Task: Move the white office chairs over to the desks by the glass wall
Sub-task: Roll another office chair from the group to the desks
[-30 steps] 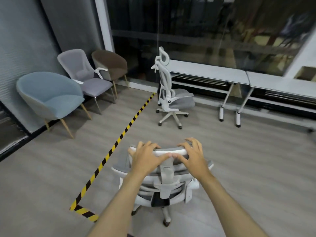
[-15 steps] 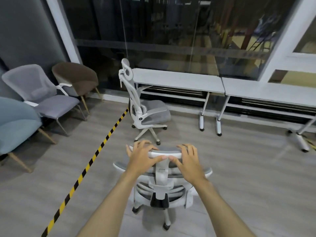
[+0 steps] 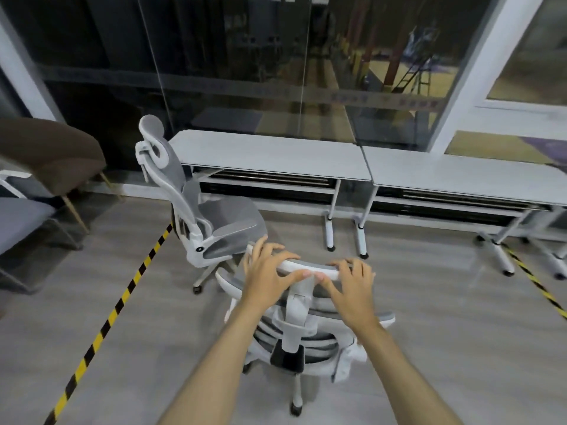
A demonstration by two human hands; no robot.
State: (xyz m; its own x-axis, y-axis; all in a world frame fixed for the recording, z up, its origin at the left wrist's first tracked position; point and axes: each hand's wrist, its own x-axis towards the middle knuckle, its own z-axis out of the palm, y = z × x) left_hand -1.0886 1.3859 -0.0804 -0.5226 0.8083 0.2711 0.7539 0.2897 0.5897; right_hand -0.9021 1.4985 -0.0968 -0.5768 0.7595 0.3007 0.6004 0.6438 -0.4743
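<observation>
Gripping the curved white-and-grey headrest (image 3: 310, 266) of the near white mesh-backed office chair (image 3: 302, 329), both hands sit on its top edge. Left hand (image 3: 267, 279): fingers spread and curled over the headrest's far side, thumb along the near face. Right hand (image 3: 352, 286): fingers draped over the top, thumb tip pressing the near face, almost meeting the left thumb at the centre post. Chair faces away from the camera, on castors on grey wood-look flooring (image 3: 429, 348).

A 2nd white office chair with grey seat (image 3: 199, 210) stands side-on just ahead-left, its seat close to the left hand, parked at the left end of the left white rectangular desk (image 3: 270, 154). A 2nd white desk (image 3: 460, 176) butts against it on the right; both run along the dark glass wall (image 3: 245, 56). Open floor lies right of the held chair up to the desk legs. Yellow-black striped floor tape (image 3: 122, 299) runs diagonally at left, another strip (image 3: 537, 283) at far right. Brown upholstered armchair (image 3: 52, 154) and grey padded chair (image 3: 18, 219) at left edge.
</observation>
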